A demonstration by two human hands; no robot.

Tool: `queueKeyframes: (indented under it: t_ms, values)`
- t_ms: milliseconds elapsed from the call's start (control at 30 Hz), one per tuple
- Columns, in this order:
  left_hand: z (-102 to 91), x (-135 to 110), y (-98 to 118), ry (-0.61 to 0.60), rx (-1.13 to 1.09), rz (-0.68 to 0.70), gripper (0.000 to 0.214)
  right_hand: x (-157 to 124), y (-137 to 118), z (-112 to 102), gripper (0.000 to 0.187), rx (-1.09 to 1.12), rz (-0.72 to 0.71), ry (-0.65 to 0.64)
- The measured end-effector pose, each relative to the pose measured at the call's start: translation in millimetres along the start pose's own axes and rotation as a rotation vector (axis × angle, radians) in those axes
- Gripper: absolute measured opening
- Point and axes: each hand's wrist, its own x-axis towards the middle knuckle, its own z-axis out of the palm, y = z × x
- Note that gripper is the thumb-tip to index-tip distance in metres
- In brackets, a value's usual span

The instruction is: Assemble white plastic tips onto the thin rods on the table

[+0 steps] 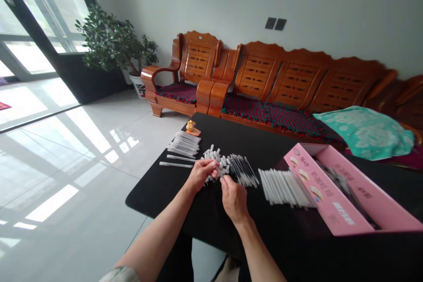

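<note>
A loose pile of short, whitish, cylinder-shaped pieces, apparently plastic [211,153], lies on the left part of a glossy black table [155,198], inward from its left edge. The left hand [202,172] and right hand [234,198] meet at the pile's near side, fingers narrow, tips nearly together; I cannot tell whether either pinches a piece. Each piece looks light, stiff and likely to roll, best taken by its sides between thumb and forefinger tips. Just right of the pile lies a bundle of thin dark rods with pale ends [243,167]; beyond it, a row of translucent white tubes [282,187] reaches a long, open pink cardboard box [317,185] toward the table's right end. Along the left edge lie slim white pen-like sticks [183,144], with a small orange-yellow figurine [191,127] near the far left corner. Behind the far edge stands a carved, reddish-brown wooden sofa [291,77].
</note>
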Motion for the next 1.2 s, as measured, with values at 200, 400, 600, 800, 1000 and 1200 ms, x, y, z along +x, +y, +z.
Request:
queueKeyframes:
  t_ms: [200,400,600,800,1000,1200]
  values:
    - [-2.7,-0.5,4.7,-0.069,-0.052,-0.041,0.034,-0.9,-3.4,6.4,0.046,0.521,0.338,-0.290]
    - [1.6,-2.9,3.7,-0.082,0.005,-0.020,0.032,-6.9,6.3,4.0,0.044,0.521,0.301,-0.222]
    - [1.6,-1.5,-0.2,-0.010,0.027,0.021,0.032,-7.7,3.0,9.3,0.040,-0.280,-0.118,0.107]
    - [-2.2,-2.3,5.7,-0.080,-0.028,-0.031,0.032,-5.2,-2.0,11.6,0.047,0.521,0.319,-0.245]
    - [-1.0,-6.4,5.8,-0.142,-0.042,-0.062,0.034,-12.6,8.4,9.4,0.038,0.935,0.424,-0.433]
    - [1.9,-1.7,0.3,-0.025,0.003,0.007,0.031,-8.4,4.5,9.6,0.039,-0.103,-0.044,0.007]
